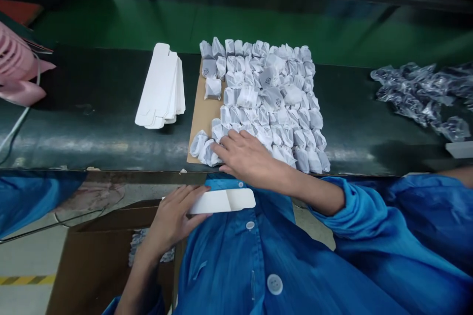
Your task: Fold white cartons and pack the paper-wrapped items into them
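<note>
My left hand [173,216] holds a small white carton [223,201] with its end flap open, close to my blue coat. My right hand [246,157] reaches over the belt edge and lies palm down on the nearest row of white wrapped packets [266,98]. Its fingers curl onto a packet [212,155] at the front left of that pile. The packets lie packed together in rows on a brown cardboard sheet [201,113]. A stack of flat white carton blanks [160,86] lies to the left of the sheet.
The dark conveyor belt [92,113] runs across the view with a green frame behind. A heap of dark bagged parts [421,91] lies at the right. A pink object [18,69] sits at the far left. A brown cardboard box [99,256] stands below, beside my lap.
</note>
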Tool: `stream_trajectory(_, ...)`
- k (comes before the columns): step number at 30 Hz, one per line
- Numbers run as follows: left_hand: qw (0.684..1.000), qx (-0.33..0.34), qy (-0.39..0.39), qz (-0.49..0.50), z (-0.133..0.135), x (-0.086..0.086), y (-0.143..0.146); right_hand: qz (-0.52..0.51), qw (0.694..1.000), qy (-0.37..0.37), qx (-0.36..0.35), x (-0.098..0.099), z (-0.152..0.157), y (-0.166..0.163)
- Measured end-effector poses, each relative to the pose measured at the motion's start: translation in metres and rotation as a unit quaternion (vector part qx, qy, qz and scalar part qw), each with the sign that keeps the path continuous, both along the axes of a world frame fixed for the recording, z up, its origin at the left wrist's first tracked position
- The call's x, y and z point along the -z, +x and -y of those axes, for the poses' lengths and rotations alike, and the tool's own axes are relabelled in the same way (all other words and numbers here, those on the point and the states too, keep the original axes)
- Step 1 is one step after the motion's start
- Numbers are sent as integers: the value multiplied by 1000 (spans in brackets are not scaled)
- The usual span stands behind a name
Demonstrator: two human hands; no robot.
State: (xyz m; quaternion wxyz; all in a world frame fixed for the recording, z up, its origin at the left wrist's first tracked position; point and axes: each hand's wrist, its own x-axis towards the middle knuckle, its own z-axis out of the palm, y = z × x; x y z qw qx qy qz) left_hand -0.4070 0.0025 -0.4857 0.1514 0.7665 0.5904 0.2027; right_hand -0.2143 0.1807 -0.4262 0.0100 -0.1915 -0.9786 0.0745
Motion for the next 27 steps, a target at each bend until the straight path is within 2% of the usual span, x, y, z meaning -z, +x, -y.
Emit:
stream_trajectory(3,999,-8,-17,34,-6,7,2,-1,1000,5,1,17,2,-10)
stream_trajectory(5,998,-11,-17,51,-11,12,2,-42,998,-48,26,18,-2,-7)
stream_trajectory(7,998,-11,-6,62,-16,16,1,-117,982,-139,55,13,-10,4)
stream_trajectory(9,998,-10,5,64,-20,20,2,-208,948,-228,82,5,-21,19)
stream_trajectory(13,998,-2,18,60,-27,20,6,-356,853,-347,159,-1,-37,51)
stream_trajectory(15,998,-3,23,55,-31,16,9,-393,808,-388,208,4,-42,63)
stream_trajectory(17,998,-21,35,44,-35,9,12,-390,792,-390,260,10,-45,71)
stream_trajectory(18,998,-34,44,38,-37,4,13,-370,801,-373,288,13,-46,74)
stream_trajectory(20,996,-54,66,25,-42,-5,14,-285,846,-296,340,14,-49,76)
stream_trajectory(22,994,-64,84,9,-49,-13,13,-157,890,-178,389,10,-51,78)
stream_trajectory(23,994,-67,89,-2,-52,-17,12,-101,901,-118,406,7,-52,80)
stream_trajectory(25,993,-73,87,-25,-58,-24,11,-37,920,-28,389,0,-54,86)
stream_trajectory(27,994,-66,77,-42,-63,-30,10,-25,956,8,292,-5,-57,94)
